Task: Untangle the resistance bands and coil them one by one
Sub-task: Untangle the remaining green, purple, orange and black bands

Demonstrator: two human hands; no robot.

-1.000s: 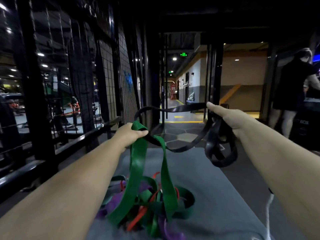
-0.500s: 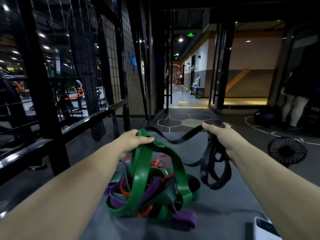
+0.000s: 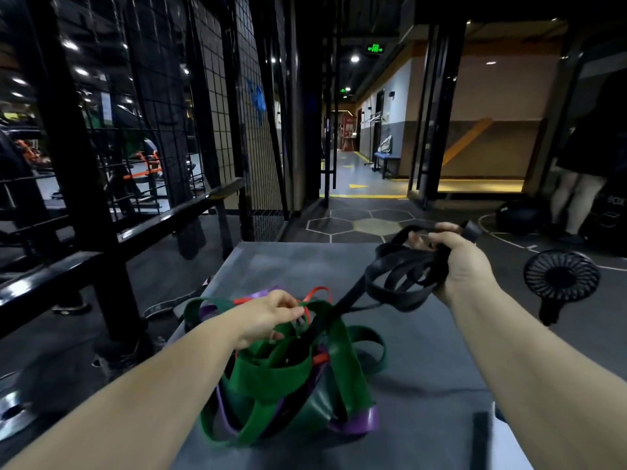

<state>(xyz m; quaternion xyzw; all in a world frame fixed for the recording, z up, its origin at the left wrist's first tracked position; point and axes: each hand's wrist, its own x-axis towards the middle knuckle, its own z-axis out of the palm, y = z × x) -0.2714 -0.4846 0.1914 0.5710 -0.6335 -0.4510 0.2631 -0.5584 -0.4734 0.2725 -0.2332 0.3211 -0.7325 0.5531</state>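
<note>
Now, from the head view, the right hand (image 3: pixel 454 262) is clutching a bunch of loops of the flat black rubber resistance band (image 3: pixel 400 276), fingers curled tight round them, while one black tail is running down from that grip into the heap below and to its left. The left hand (image 3: pixel 271 317) is pinching, fingers curled, at the top of that heap, seemingly on the wide green rubber band (image 3: pixel 271 374), though which strand is sitting between the fingertips is hard to tell. The heap, with a thin red rubber band (image 3: pixel 317 293) and a purple rubber band (image 3: pixel 359 425) threaded through it, is lying on the grey padded platform (image 3: pixel 424 351) under the left grip. The bands are looking light, floppy and stretchy, probably clinging to each other, so a hard tug is risking a tighter snarl. Taking hold close to where the black tail is entering the tangle is looking the better bet. Compared with half a second earlier, the left hand is sitting lower, the green loop is slumping onto the heap, and less black slack is spanning the two grips
</note>
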